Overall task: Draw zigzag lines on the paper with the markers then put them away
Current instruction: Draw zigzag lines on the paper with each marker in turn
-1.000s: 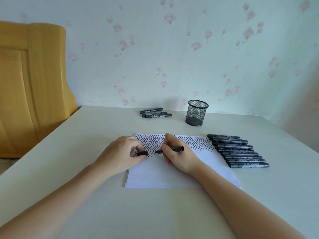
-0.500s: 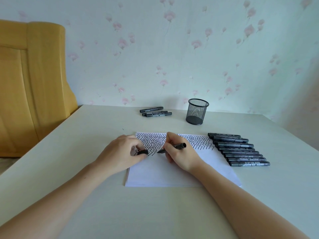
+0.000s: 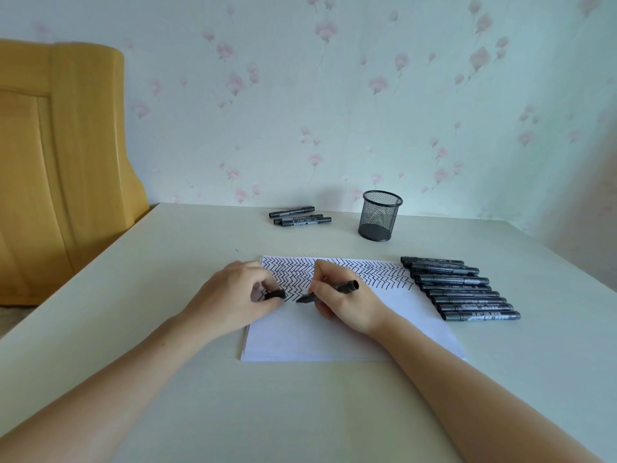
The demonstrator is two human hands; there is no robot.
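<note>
A white sheet of paper (image 3: 334,335) lies in the middle of the table, its upper part filled with black zigzag lines. My right hand (image 3: 347,302) grips a black marker (image 3: 329,291) with its tip on the paper at the lowest zigzag row. My left hand (image 3: 233,295) rests on the paper's left edge and pinches the marker's black cap (image 3: 275,294). Several capped black markers (image 3: 464,289) lie in a row to the right of the paper. Three more markers (image 3: 298,217) lie at the back of the table.
A black mesh pen cup (image 3: 380,215) stands at the back, right of the three markers. A yellow wooden piece of furniture (image 3: 56,168) stands left of the table. The floral wall runs behind the table's far edge.
My right hand has moved the marker tip slightly to the right along the lowest zigzag row. My left hand has stayed in place with the cap.
</note>
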